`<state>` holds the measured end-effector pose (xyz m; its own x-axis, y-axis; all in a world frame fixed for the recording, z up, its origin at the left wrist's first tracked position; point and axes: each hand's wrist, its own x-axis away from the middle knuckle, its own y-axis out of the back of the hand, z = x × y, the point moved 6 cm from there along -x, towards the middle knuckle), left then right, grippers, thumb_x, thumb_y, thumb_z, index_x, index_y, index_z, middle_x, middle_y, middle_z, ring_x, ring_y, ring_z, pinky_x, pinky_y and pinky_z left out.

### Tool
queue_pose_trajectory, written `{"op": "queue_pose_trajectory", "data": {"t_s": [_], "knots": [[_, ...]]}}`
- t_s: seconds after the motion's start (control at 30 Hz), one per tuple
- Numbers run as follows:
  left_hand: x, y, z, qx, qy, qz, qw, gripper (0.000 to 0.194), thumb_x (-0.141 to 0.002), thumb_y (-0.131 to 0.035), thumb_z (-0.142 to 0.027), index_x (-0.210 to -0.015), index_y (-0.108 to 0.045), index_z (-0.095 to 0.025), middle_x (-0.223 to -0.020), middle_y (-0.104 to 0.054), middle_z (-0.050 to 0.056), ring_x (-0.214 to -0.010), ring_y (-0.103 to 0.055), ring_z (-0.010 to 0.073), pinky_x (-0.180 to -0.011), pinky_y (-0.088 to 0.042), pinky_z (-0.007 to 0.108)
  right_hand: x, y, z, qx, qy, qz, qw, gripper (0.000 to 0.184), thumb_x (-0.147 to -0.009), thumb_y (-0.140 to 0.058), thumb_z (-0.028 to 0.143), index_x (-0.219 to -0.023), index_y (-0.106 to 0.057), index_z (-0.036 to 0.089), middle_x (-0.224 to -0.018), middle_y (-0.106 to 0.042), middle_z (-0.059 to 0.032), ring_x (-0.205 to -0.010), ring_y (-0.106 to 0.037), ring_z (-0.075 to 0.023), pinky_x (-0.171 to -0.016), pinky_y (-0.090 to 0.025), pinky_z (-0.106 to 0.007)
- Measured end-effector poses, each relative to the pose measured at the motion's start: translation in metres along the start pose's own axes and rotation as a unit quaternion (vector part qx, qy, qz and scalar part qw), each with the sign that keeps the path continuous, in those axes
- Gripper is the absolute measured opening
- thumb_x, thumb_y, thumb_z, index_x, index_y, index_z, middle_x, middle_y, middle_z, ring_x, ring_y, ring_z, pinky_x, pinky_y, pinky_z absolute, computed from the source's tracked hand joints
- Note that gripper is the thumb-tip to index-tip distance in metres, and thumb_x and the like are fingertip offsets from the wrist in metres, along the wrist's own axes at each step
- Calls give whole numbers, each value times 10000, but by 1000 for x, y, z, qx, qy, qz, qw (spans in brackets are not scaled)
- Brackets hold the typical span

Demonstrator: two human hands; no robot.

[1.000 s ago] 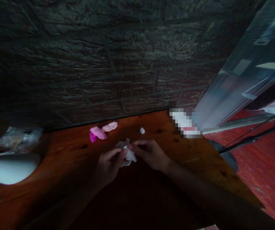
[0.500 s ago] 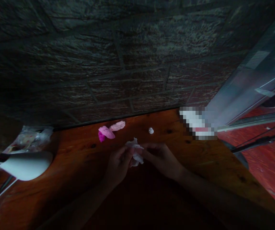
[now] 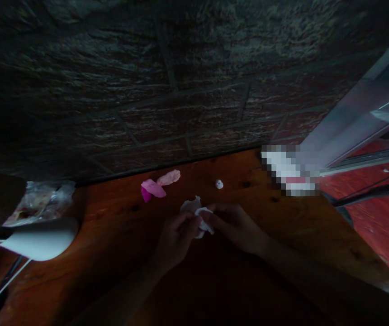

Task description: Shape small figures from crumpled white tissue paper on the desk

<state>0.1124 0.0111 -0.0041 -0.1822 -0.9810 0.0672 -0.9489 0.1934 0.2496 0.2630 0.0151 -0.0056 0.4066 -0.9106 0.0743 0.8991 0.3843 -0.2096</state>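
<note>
1. The left hand (image 3: 177, 233) has its thumb and fingers clamped on a crumpled white sheet (image 3: 191, 205).
2. The right hand (image 3: 237, 226), just beside it, pinches the same sheet from the other side; how firmly its fingers close is too dark to tell.
3. The sheet sits between the two hands, its ragged edges sticking out beyond and below the fingertips; whether it touches the wooden table (image 3: 109, 231) beneath the hands is unclear.
4. Beyond the left hand and slightly to its left lies a pink piece (image 3: 156, 188), with a magenta piece (image 3: 145, 194) at its near left end and a paler pink piece (image 3: 170, 177) at its far right.
5. A small white lump (image 3: 219, 184) rests beyond the right hand, near its fingers.
6. Farther off, beyond the right hand and to its right, is a pixelated white object (image 3: 287, 171).
7. Well to the left of the left hand are a smooth white object (image 3: 47, 240) and, behind that, clear plastic wrapping (image 3: 50, 197).
8. A dark brick wall (image 3: 194, 113) rises beyond both hands.
</note>
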Motion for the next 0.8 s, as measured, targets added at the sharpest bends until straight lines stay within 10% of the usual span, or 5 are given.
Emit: {"op": "queue_pose_trajectory", "data": {"t_s": [0.8], "knots": [[1, -5, -2, -10, -34, 6, 999, 414, -908, -676, -552, -754, -687, -167, -690, -698, 35, -609, -628, 137, -558, -486, 208, -2, 0, 9, -68, 23, 0, 997, 364, -774, -850, 551, -794, -785, 193, -711, -718, 28, -690, -660, -122, -732, -555, -254]]}}
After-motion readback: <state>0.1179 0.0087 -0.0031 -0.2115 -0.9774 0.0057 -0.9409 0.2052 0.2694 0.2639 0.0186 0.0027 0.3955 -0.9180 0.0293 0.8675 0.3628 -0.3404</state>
